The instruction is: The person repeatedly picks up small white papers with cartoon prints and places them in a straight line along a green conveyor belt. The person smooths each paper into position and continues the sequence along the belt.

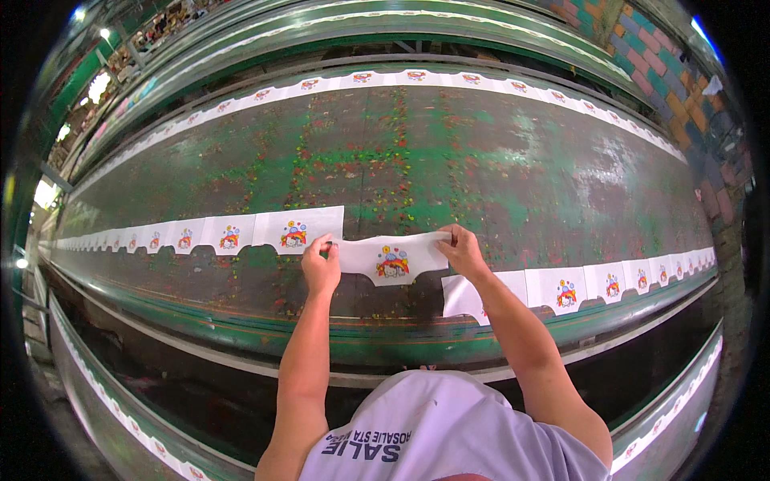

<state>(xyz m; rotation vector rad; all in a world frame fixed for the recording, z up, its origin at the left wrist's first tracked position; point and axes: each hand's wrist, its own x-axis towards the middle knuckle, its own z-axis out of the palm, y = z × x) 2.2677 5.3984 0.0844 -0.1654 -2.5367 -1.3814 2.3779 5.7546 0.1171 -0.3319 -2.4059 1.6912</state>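
A white cut piece of fabric (pixel 358 260) with a colourful cartoon print of a rainbow and small round shapes is stretched between my hands, just above the table. My left hand (pixel 322 264) pinches its upper left corner, beside the end of a row of similar printed pieces (pixel 269 221) lying on the table. At the upper right corner, my right hand (pixel 465 252) grips the same piece between thumb and fingers. Below my right forearm starts another row of printed pieces (pixel 511 282), running off to the right; the forearm partly covers its first print.
The long green and dark table (pixel 361 176) is speckled with paint spots. Along its far edge runs a further row of white printed pieces (pixel 389 78). More long tables (pixel 321 32) stand beyond. Behind me, at lower left, another table carries a printed row (pixel 140 433).
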